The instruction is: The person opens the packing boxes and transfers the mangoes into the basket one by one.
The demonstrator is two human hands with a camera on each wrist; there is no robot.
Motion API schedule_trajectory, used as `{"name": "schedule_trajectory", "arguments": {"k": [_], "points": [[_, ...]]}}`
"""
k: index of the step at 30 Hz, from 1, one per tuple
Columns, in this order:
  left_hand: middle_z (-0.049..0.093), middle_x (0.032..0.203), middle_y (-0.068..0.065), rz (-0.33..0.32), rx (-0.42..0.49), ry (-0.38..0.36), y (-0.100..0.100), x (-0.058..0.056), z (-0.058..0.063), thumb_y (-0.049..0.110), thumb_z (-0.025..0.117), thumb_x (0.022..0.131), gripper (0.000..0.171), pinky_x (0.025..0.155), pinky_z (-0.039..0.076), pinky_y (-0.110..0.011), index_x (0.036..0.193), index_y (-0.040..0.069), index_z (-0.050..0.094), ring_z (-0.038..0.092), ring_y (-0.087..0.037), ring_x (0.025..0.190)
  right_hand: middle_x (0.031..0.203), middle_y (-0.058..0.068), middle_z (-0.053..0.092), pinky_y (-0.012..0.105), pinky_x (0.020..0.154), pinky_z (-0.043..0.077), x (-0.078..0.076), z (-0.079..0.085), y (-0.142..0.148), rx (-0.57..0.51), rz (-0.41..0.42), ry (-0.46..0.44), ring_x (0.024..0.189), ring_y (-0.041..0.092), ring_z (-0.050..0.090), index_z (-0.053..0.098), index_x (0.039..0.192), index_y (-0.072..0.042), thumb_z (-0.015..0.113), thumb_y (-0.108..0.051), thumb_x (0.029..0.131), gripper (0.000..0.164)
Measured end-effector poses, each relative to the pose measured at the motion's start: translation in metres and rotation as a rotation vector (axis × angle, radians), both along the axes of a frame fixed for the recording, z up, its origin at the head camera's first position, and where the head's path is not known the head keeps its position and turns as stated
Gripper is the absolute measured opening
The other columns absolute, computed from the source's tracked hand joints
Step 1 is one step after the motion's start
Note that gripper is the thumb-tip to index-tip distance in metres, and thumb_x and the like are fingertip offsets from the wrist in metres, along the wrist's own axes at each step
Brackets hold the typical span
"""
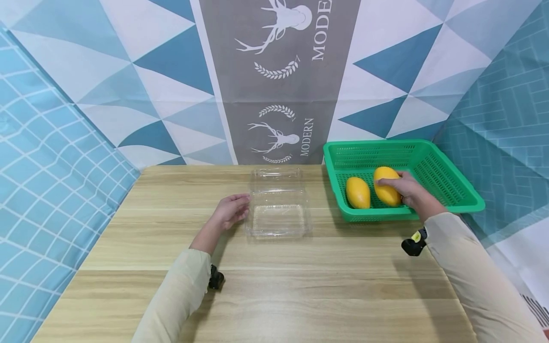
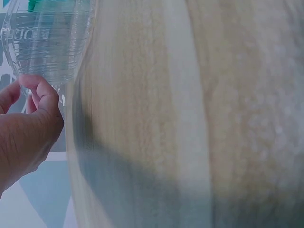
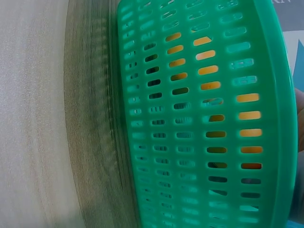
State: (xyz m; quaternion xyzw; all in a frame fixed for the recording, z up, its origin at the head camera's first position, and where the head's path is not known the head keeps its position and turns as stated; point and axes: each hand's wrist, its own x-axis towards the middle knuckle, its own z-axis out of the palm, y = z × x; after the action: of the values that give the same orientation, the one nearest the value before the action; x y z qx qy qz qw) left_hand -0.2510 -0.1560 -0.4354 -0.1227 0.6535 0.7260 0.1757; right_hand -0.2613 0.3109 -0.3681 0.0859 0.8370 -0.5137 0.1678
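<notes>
With thumb and index finger my left hand (image 1: 231,209) pinches the left rim of a clear plastic clamshell box (image 1: 279,219). In the left wrist view the fingertips of that hand (image 2: 35,107) meet right at the box's edge. The box lies on the table with its lid folded open toward the wall. My right hand (image 1: 409,188) grips a yellow mango (image 1: 387,193) inside the green basket (image 1: 449,174), thumb across its front. Another mango (image 1: 358,193) lies to its left in the basket. From the right wrist, the basket's slotted wall (image 3: 280,95) hides most of the hand and fruit.
The wooden table (image 1: 274,295) carries the box in the middle and the basket at the back right. A patterned cloth wall (image 1: 171,85) stands directly behind them. Blue sheets hang at the left and right sides.
</notes>
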Motion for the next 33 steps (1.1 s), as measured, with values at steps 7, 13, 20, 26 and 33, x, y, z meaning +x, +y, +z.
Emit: {"name": "schedule_trajectory", "arguments": {"k": [7, 13, 20, 26, 33], "points": [[0.051, 0.101, -0.004, 0.001, 0.002, 0.003, 0.0001, 0.0004, 0.0008, 0.017, 0.058, 0.093, 0.044, 0.066, 0.05, -0.014, 0.131, 0.001, 0.045, 0.053, -0.008, 0.078, 0.131, 0.026, 0.032, 0.029, 0.071, 0.052, -0.0011, -0.0016, 0.001, 0.039, -0.007, 0.005, 0.098, 0.027, 0.047, 0.0, 0.147, 0.003, 0.058, -0.039, 0.09, 0.092], [0.051, 0.099, -0.003, 0.0, 0.006, 0.005, 0.0004, 0.0003, 0.0007, 0.016, 0.056, 0.093, 0.044, 0.066, 0.05, -0.015, 0.132, 0.0, 0.043, 0.053, -0.008, 0.077, 0.137, 0.032, 0.024, 0.028, 0.07, 0.051, 0.0009, -0.002, 0.001, 0.065, -0.021, 0.009, 0.103, 0.032, 0.044, -0.005, 0.146, 0.005, 0.058, -0.039, 0.09, 0.095], [0.052, 0.097, -0.003, 0.001, 0.003, 0.005, 0.0007, 0.0012, 0.0009, 0.016, 0.057, 0.093, 0.045, 0.064, 0.05, -0.015, 0.132, 0.0, 0.043, 0.053, -0.008, 0.075, 0.136, 0.032, 0.025, 0.027, 0.069, 0.051, 0.0015, -0.0015, 0.0011, 0.081, -0.018, 0.008, 0.103, 0.032, 0.045, -0.004, 0.146, 0.005, 0.058, -0.04, 0.09, 0.095], [0.052, 0.097, -0.003, 0.008, 0.004, 0.004, 0.0009, 0.0018, 0.0012, 0.016, 0.058, 0.093, 0.044, 0.065, 0.051, -0.015, 0.131, 0.0, 0.044, 0.053, -0.008, 0.075, 0.133, 0.031, 0.028, 0.028, 0.069, 0.051, 0.0001, -0.0021, 0.0017, 0.094, -0.019, 0.001, 0.101, 0.031, 0.045, -0.001, 0.146, 0.006, 0.058, -0.039, 0.09, 0.093], [0.052, 0.097, -0.003, 0.015, -0.002, 0.002, 0.0007, 0.0019, 0.0015, 0.016, 0.058, 0.092, 0.042, 0.065, 0.05, -0.015, 0.129, 0.001, 0.046, 0.053, -0.009, 0.077, 0.132, 0.03, 0.029, 0.03, 0.071, 0.05, -0.0009, -0.0017, 0.002, 0.101, -0.029, -0.012, 0.1, 0.03, 0.045, -0.001, 0.146, 0.006, 0.058, -0.039, 0.09, 0.093]]}}
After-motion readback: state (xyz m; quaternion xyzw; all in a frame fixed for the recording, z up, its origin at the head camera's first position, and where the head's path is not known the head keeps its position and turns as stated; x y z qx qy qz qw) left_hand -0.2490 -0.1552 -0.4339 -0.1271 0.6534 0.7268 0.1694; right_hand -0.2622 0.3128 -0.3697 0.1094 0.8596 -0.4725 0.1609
